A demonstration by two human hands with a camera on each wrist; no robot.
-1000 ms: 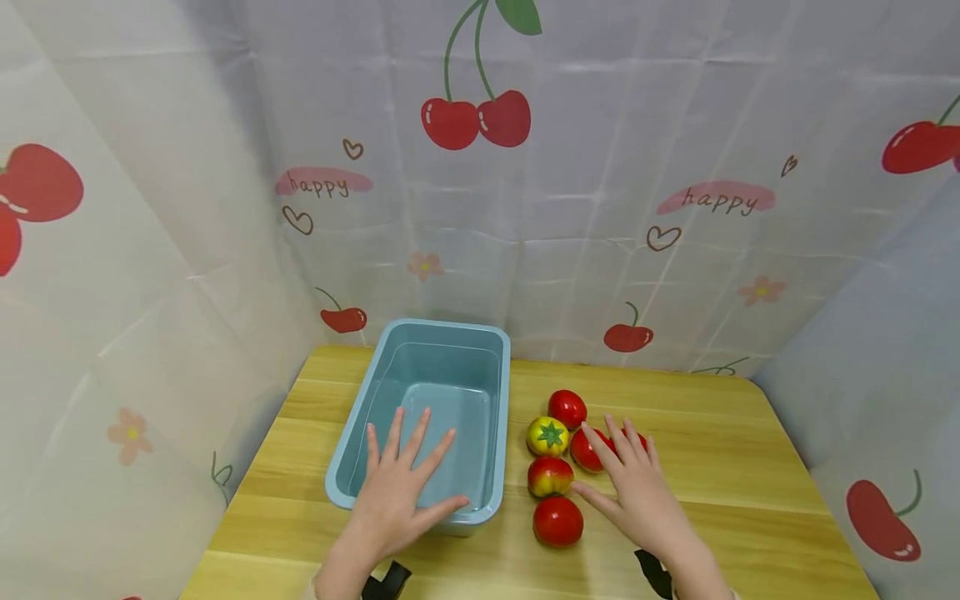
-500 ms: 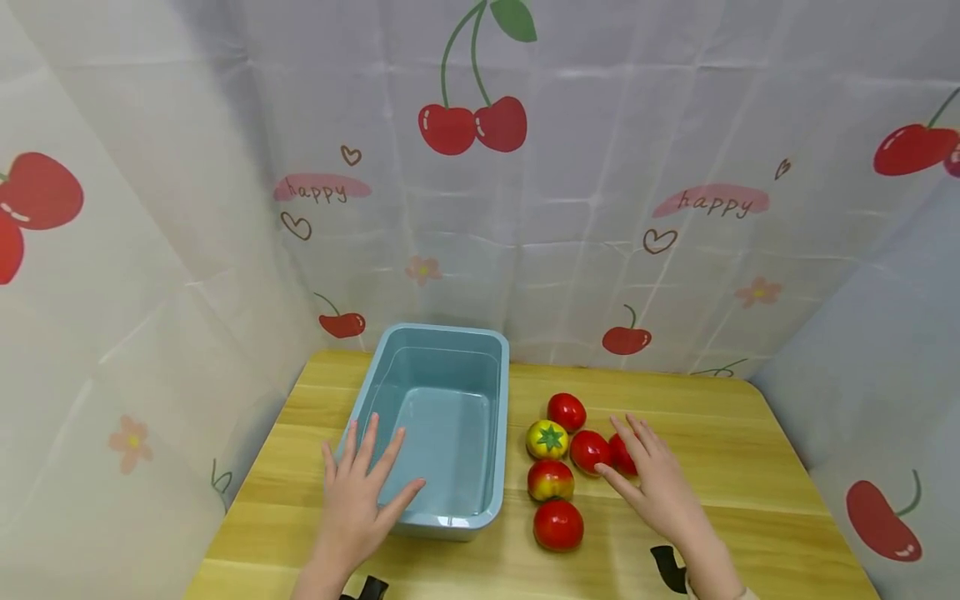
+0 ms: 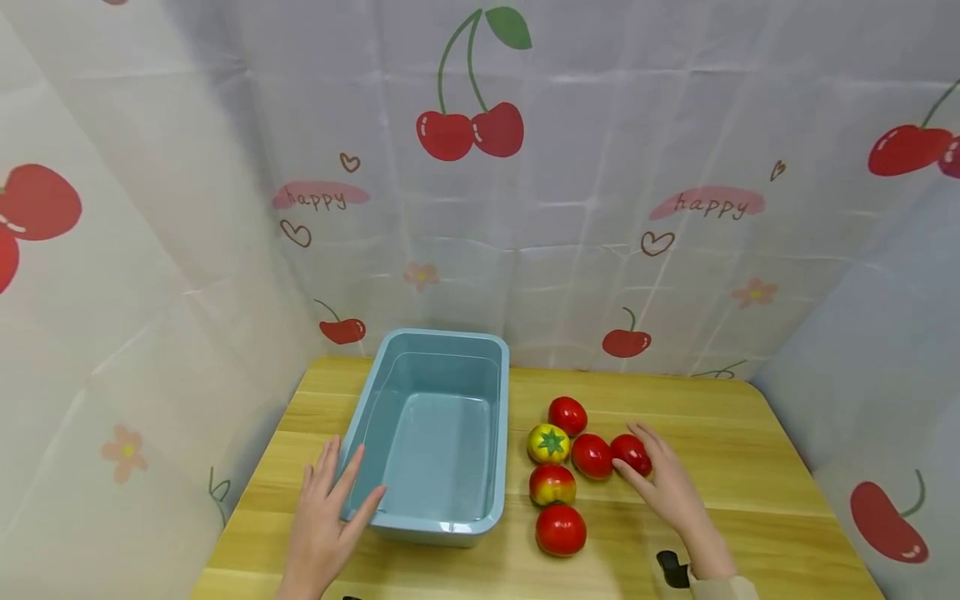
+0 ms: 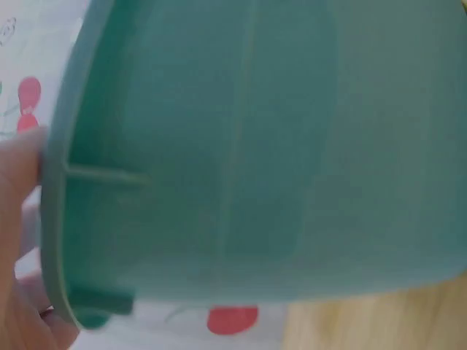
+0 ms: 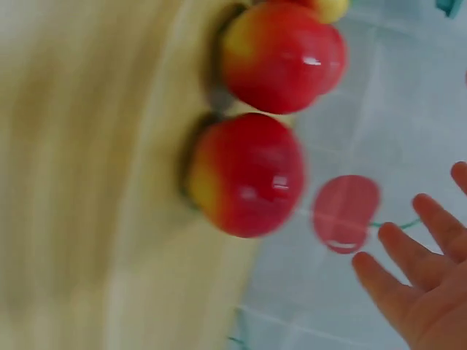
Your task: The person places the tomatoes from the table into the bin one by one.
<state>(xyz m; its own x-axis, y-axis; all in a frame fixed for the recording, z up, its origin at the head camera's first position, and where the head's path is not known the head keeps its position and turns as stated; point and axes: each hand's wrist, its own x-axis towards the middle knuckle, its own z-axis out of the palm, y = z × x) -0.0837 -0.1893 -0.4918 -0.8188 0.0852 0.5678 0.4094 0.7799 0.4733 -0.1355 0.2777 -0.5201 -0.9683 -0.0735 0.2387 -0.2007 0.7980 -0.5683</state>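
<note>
My left hand (image 3: 318, 521) is at the front left corner of a blue-grey plastic bin (image 3: 501, 425), its fingers spread loosely over the rim. The left wrist view shows the bin's outer wall (image 4: 255, 146) close up, with fingers (image 4: 18, 164) beside the rim; whether they touch it I cannot tell. Over the table's right part, my right hand (image 3: 672, 493) reaches around the rightmost red tomato (image 3: 630, 454), thumb and fingers apart. In the right wrist view, a gap shows between the spread fingers (image 5: 408, 251) and the nearest red-and-yellow tomato (image 5: 248, 175).
Left of that tomato lie several more: a red one (image 3: 592, 457), another red one (image 3: 567, 415) behind, a yellow one (image 3: 548, 443) with a green star, a red-yellow one (image 3: 552, 484) and a front red one (image 3: 561, 531). Cherry-printed curtains (image 3: 555, 208) enclose the wooden table (image 3: 735, 467).
My left hand has moved from above the bin leftward and nearer to me, to its front left corner. The right hand has shifted right and lower, toward the rightmost tomato. Tomatoes and bin stay put.
</note>
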